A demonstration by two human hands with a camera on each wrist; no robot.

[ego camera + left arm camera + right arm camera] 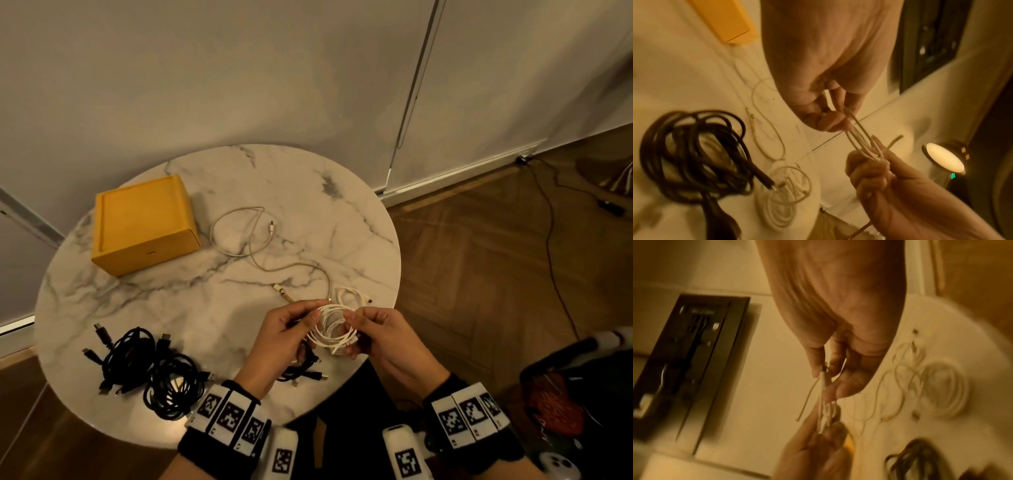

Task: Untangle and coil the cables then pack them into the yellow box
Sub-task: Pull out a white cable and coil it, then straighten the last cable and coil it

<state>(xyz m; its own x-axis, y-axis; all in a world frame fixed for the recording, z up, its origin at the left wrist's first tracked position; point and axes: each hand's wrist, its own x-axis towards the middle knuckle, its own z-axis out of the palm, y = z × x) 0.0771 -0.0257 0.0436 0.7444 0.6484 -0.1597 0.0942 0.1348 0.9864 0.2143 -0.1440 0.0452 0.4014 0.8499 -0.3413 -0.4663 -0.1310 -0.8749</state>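
Observation:
Above the table's near right edge both hands hold one small coil of white cable [331, 329]. My left hand [313, 313] pinches the coil's left side between thumb and fingers, and my right hand [354, 329] pinches its right side. The left wrist view shows the coil's strands [861, 139] stretched between the left hand [830, 121] and the right hand [873, 167], with one short end sticking out. In the right wrist view the right hand [828, 381] grips the strands near a white connector [823, 375]. The yellow box [144, 226] sits closed at the table's far left.
The round marble table [171, 301] carries a loose white cable [253, 240] in its middle and a small white coil [352, 295] near the right edge. Black cable coils [154, 370] lie at the near left, another black bundle [301, 371] under my left wrist. Wooden floor lies to the right.

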